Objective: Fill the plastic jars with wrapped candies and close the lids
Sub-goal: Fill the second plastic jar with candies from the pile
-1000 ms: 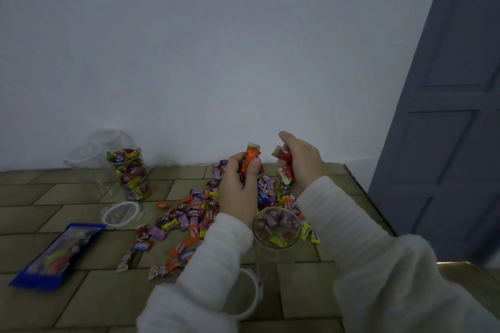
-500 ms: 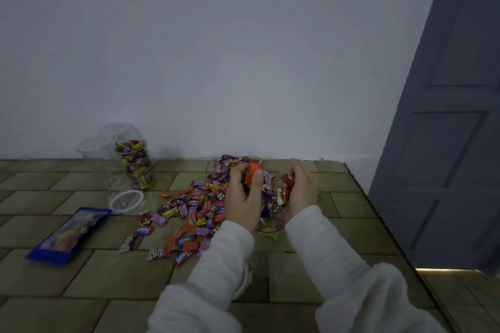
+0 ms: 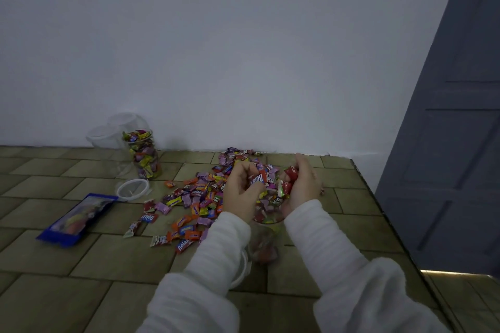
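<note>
A clear plastic jar (image 3: 266, 240) stands between my forearms, partly filled with wrapped candies. Just above its mouth, my left hand (image 3: 240, 192) grips a red wrapped candy with curled fingers. Opposite it, my right hand (image 3: 303, 186) holds several red and green candies. A loose pile of wrapped candies (image 3: 200, 194) spreads over the tiled surface to the left of my hands. A white lid (image 3: 240, 270) lies partly hidden under my left sleeve. A second jar (image 3: 143, 155), full of candies and without a lid, stands at the back left.
Two empty clear jars (image 3: 113, 132) stand against the white wall behind the full one. Another lid (image 3: 132, 188) lies flat beside it, and a blue candy bag (image 3: 77, 217) lies further left. The surface's right edge (image 3: 378, 208) borders a grey door (image 3: 446, 143).
Both hands have come down from well above the jar to just over its mouth, still holding candies. The view has tilted, so the jar sits lower between my arms.
</note>
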{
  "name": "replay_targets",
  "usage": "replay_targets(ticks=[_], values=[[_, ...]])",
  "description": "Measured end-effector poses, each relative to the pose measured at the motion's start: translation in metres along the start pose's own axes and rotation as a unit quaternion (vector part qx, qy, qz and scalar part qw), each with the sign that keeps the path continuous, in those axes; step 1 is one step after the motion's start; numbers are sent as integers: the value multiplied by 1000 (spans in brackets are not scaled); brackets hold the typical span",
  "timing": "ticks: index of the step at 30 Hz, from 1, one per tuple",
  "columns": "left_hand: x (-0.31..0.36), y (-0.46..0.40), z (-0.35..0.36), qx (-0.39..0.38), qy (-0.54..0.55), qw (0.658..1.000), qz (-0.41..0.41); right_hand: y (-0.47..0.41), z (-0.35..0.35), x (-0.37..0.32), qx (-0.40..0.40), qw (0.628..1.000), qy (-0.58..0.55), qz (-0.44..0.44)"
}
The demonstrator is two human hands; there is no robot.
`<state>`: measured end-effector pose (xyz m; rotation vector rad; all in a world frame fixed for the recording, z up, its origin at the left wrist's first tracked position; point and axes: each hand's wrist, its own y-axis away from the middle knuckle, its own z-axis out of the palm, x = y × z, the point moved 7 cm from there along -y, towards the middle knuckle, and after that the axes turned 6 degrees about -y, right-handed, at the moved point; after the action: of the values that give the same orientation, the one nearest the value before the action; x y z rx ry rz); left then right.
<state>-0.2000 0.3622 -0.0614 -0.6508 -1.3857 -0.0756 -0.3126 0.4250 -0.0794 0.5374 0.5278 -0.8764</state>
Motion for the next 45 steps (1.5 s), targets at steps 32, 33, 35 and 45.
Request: replay_targets(ticks=[32,33,35,45], values=[[-92,0,-7,-56,206,938,-272,3,22,18,-90,980,112,-134],[-95,-1,-7,-60,209,937,-273,3,22,17,-98,976,126,-147],[-97,-1,-7,-63,214,935,-276,4,25,17,-114,975,121,-150],[-95,-3,-5,-95,191,945,-249,20,41,14,-233,907,311,-160]])
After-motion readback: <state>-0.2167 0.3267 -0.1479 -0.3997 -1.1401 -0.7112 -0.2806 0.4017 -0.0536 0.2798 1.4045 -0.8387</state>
